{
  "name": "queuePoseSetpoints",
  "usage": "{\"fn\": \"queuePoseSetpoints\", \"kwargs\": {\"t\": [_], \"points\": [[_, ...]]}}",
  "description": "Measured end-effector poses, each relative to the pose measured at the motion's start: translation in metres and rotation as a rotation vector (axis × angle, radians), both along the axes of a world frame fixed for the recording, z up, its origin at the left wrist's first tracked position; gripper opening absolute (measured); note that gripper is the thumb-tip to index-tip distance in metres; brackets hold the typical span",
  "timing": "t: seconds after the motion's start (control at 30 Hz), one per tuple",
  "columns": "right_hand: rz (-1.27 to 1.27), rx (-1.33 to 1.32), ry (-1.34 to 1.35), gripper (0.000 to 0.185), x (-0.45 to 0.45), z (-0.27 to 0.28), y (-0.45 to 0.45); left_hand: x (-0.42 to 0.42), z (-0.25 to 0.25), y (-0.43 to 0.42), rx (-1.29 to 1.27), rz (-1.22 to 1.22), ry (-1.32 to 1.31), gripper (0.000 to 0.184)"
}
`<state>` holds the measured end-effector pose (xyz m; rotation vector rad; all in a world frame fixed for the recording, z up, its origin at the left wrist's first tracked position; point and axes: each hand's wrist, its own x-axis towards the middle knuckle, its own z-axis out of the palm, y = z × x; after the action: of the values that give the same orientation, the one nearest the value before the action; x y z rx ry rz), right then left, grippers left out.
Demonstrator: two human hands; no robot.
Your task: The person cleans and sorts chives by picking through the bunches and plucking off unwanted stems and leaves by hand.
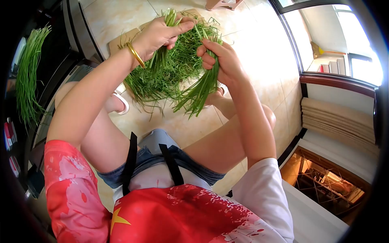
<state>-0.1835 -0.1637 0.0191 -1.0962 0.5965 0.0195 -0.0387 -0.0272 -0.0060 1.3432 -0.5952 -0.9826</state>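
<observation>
My left hand, with a gold bangle at the wrist, is wrapped round a bunch of green stalks whose pale ends stick up above the fist. Close by on the right, my right hand grips another bunch of green stalks, which hangs down toward the lower left. Thumb and fingers of both hands are closed. Between and beneath them lies a large loose pile of green stalks on the floor, partly over brown cardboard.
A long bundle of green stalks lies on a dark surface at the left. My knees flank the pile. A pinkish stool stands at the top. A glass door frame and folded beige cloth are at the right.
</observation>
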Motion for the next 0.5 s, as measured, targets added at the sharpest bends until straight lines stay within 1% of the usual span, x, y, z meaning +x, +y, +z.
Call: {"fn": "queuePoseSetpoints", "kwargs": {"t": [0.03, 0.07, 0.1, 0.17, 0.2, 0.27, 0.3, 0.37, 0.4, 0.43, 0.5], "points": [[0.012, 0.004, 0.000, 0.028, 0.001, 0.000, 0.001, -0.002, 0.002, -0.001, -0.031, -0.045, 0.006, 0.041], [0.109, 0.023, -0.024, 0.025, 0.001, -0.005, -0.004, -0.001, 0.002, -0.001, -0.048, -0.100, 0.000, 0.038], [0.109, 0.024, -0.025, 0.025, 0.002, -0.004, -0.003, -0.001, 0.002, -0.003, -0.047, -0.100, -0.001, 0.038], [0.074, -0.020, 0.001, 0.022, 0.007, -0.001, 0.004, -0.002, 0.000, -0.007, -0.119, 0.083, 0.043, 0.035], [0.075, -0.020, 0.001, 0.022, 0.009, -0.001, 0.005, 0.002, -0.002, -0.008, -0.119, 0.084, 0.043, 0.035], [-0.098, -0.030, -0.032, 0.024, 0.013, 0.000, 0.006, 0.015, -0.007, -0.008, -0.233, 0.294, 0.167, 0.032], [-0.100, -0.031, -0.032, 0.024, 0.014, -0.001, 0.004, 0.018, -0.002, -0.007, -0.233, 0.292, 0.167, 0.032], [-0.203, -0.023, -0.042, 0.026, 0.014, -0.007, -0.002, 0.025, 0.011, -0.002, -0.186, 0.442, 0.369, 0.031], [-0.202, -0.023, -0.042, 0.026, 0.013, -0.010, -0.005, 0.032, 0.006, -0.003, -0.281, 0.423, 0.415, 0.029], [-0.220, -0.047, -0.028, 0.026, 0.013, -0.013, -0.008, 0.037, -0.001, -0.001, -0.281, 0.427, 0.415, 0.029], [-0.232, -0.072, -0.014, 0.026, 0.012, -0.013, -0.010, 0.039, -0.007, 0.006, -0.192, 0.129, 0.338, 0.027]]}}
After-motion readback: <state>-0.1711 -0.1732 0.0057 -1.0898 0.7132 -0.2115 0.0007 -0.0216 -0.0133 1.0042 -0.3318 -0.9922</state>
